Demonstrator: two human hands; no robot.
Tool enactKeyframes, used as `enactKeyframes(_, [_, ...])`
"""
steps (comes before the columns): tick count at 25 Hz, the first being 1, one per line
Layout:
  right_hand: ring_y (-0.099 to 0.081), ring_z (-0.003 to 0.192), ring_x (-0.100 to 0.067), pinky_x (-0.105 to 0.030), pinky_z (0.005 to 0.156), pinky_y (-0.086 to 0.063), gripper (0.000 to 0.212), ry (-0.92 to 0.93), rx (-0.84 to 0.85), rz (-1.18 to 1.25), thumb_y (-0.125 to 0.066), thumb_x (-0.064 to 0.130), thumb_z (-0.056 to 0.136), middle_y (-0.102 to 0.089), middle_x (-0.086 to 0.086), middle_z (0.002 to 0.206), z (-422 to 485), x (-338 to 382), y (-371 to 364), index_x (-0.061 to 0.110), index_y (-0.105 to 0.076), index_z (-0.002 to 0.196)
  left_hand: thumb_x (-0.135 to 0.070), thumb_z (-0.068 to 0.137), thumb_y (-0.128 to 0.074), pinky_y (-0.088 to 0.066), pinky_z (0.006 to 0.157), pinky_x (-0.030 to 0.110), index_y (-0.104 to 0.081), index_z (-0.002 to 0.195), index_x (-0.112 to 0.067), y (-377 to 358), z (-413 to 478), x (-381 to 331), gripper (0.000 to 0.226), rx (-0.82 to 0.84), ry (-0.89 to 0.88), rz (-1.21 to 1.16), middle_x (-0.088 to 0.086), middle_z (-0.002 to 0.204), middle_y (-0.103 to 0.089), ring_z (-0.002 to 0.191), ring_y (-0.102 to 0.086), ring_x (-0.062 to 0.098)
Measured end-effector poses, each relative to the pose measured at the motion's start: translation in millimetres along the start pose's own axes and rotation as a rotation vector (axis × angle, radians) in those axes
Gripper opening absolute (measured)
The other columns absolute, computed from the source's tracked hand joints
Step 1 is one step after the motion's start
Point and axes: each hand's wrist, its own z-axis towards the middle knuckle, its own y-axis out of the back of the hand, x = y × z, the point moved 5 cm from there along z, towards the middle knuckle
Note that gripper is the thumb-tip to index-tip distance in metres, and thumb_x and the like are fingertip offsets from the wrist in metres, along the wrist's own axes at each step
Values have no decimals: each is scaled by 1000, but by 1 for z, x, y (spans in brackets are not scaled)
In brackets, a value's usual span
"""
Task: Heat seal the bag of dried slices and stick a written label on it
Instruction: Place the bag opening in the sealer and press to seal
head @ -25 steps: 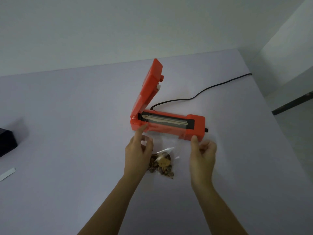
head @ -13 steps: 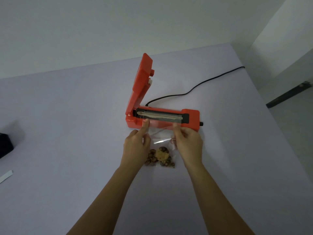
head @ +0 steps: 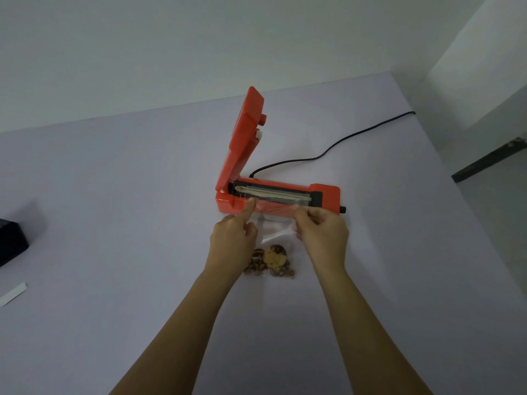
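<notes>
An orange heat sealer (head: pixel 325 193) stands mid-table with its lid (head: pixel 245 138) raised upright at the left end, baring the sealing strip. A clear plastic bag (head: pixel 273 226) of brown dried slices (head: pixel 271 260) lies in front of it, its open top edge drawn up against the sealer's front lip. My left hand (head: pixel 232 240) pinches the bag's top left corner. My right hand (head: pixel 322 235) pinches the top right corner. The slices sit bunched at the bag's near end, between my wrists.
A black power cord (head: pixel 336 143) runs from the sealer's back to the far right table edge. A black box (head: pixel 11 242) sits at the left edge, with a white paper strip (head: pixel 12 293) below it. The table drops off at the right.
My right hand has left the sealer's right end and taken the bag's top right corner. Both hands have drawn the bag's mouth up to the sealer's front edge.
</notes>
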Motion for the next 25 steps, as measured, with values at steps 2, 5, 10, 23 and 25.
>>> enactKeyframes(2, [-66, 57, -13, -27, 60, -58, 16, -48, -2, 42, -67, 31, 84, -69, 0, 63, 3, -1, 1, 20, -69, 74, -9, 93, -45, -52, 78, 41, -41, 140, -21, 2, 0, -1, 49, -3, -14, 18, 17, 90, -64, 74, -60, 29])
enactKeyframes(5, [-66, 56, -12, -28, 61, -58, 9, -46, -2, 14, -68, 21, 84, -68, 0, 65, 5, -1, 0, 12, -69, 81, -11, 93, -46, -52, 79, 39, -38, 141, -25, 2, 1, 0, 51, 24, -13, 34, 15, 95, -66, 76, -62, 28])
enactKeyframes(10, [-65, 62, -10, -12, 59, -50, 4, 166, -3, -160, -66, 14, 84, -64, 5, 67, 6, 10, -1, 13, -68, 81, -10, 94, -43, -52, 82, 36, -40, 140, -25, 2, 7, -4, 49, 96, 31, 49, 13, 100, -66, 81, -63, 28])
enactKeyframes(23, [-66, 70, -8, -24, 64, -56, 4, 161, 168, 126, -63, 21, 87, -70, 2, 80, 1, 11, -3, 22, -65, 83, -10, 93, -45, -54, 76, 31, -41, 139, -30, 1, 7, 1, 50, 103, 77, -47, 9, 104, -65, 77, -63, 25])
enactKeyframes(25, [-65, 71, -2, -22, 65, -52, 8, 90, 237, 61, -64, 30, 86, -71, 7, 83, 6, 7, -6, 24, -67, 90, -11, 93, -45, -54, 77, 31, -42, 138, -30, 1, 7, 2, 49, 92, 62, -38, 10, 100, -66, 77, -64, 25])
